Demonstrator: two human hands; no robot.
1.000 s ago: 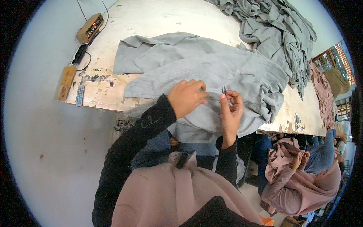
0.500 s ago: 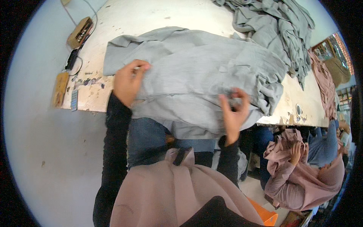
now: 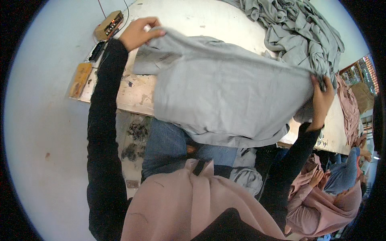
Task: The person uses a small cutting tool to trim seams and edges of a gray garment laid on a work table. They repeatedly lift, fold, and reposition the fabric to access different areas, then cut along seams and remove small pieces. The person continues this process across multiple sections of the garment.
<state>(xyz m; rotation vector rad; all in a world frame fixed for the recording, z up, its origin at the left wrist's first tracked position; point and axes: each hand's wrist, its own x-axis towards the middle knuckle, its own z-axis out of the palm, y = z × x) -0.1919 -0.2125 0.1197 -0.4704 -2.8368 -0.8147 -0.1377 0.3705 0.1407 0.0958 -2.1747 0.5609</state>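
Observation:
A grey garment [image 3: 225, 88] is stretched between my two hands over the front of the white table. Its lower edge hangs past the table edge, above my lap. My left hand [image 3: 141, 33] is raised at the far left, its fingers closed on the garment's upper left corner. Farther right, my right hand [image 3: 323, 98] grips the garment's right edge, where the cloth is bunched and partly hides the fingertips. Between the hands the fabric lies mostly smooth, with a fold running along its far side.
A large heap of grey cloth [image 3: 299, 34] covers the back right of the table [image 3: 193, 18]. At the left stand a small tan box with lights [image 3: 109, 25] and a yellow-brown block [image 3: 81, 80]. A co-worker [image 3: 321, 205] handles pink cloth at the lower right.
My left hand has moved up and away, lifting the garment's corner. My right hand has moved far right to its edge. The cloth between them is now spread and pulled smoother.

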